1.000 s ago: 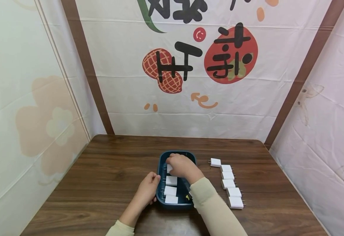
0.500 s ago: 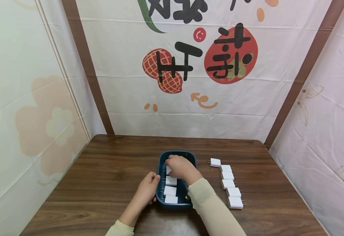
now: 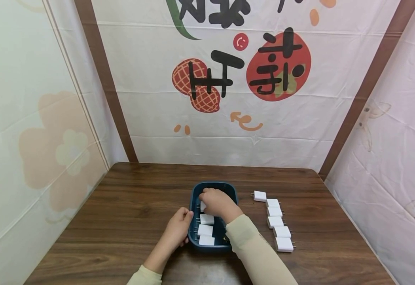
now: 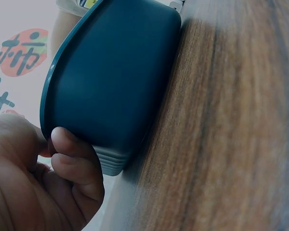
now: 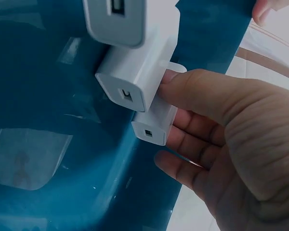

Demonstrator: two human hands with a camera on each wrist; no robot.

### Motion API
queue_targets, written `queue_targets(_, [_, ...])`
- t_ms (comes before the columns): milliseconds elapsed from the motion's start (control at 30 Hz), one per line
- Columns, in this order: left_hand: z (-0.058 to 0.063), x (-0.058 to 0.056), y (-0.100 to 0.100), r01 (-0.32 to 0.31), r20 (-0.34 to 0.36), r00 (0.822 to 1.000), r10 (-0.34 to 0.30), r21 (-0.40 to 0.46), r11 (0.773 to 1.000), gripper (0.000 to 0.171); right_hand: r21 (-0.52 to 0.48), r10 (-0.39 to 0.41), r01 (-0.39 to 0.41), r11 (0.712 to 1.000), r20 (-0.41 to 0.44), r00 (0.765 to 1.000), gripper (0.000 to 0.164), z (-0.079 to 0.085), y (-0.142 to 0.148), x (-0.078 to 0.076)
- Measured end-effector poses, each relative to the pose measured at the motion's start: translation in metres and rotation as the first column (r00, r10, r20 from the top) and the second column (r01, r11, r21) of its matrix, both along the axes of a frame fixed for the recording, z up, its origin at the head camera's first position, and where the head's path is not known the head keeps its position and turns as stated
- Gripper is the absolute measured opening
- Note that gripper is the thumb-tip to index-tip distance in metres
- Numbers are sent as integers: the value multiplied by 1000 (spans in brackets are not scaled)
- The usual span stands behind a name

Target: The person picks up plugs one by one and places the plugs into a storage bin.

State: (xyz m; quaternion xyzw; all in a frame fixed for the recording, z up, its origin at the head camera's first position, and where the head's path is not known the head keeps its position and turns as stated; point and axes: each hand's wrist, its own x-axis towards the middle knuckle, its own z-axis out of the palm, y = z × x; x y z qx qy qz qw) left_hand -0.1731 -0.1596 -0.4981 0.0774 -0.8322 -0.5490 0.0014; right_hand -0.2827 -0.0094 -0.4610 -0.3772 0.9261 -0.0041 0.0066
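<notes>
A dark blue plastic tray (image 3: 221,247) stands on the table, with several white USB chargers (image 3: 206,230) lined up along its left side, prongs to the left. My left hand (image 3: 176,227) pinches the tray's left rim; in the left wrist view its curled fingers (image 4: 70,163) lie against the outer wall. Inside the tray, my right hand (image 3: 220,202) grips the farthest charger (image 5: 151,126) of the row, thumb on one side and fingers on the other. In the head view that hand covers most of this charger. The right wrist view shows the charger's USB port.
To the right of the tray, several more white chargers (image 3: 275,222) form a slanting row, prongs to the right. One charger (image 3: 260,196) at its far end points its prongs left. A printed cloth (image 3: 228,150) hangs behind the brown wooden table (image 3: 139,198).
My right hand has shifted slightly left and nearer with the charger in the tray. The charger beside it has turned a little. My left hand stays on the rim.
</notes>
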Motion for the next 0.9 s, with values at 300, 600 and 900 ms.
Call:
queue_targets(300, [0, 0, -1, 6, 12, 1000, -6, -5, 1000, 29, 10, -1, 1, 1000, 5, 1000, 32, -1, -2, 1])
queue_targets(600, [0, -2, -2, 11, 17, 1000, -11, -2, 1000, 28, 5, -1, 1, 1000, 35, 999, 33, -1, -2, 2])
queue_targets(900, [0, -1, -2, 16, 18, 1000, -16, 5, 1000, 29, 17, -13, 12, 1000, 45, 999, 33, -5, -4, 1])
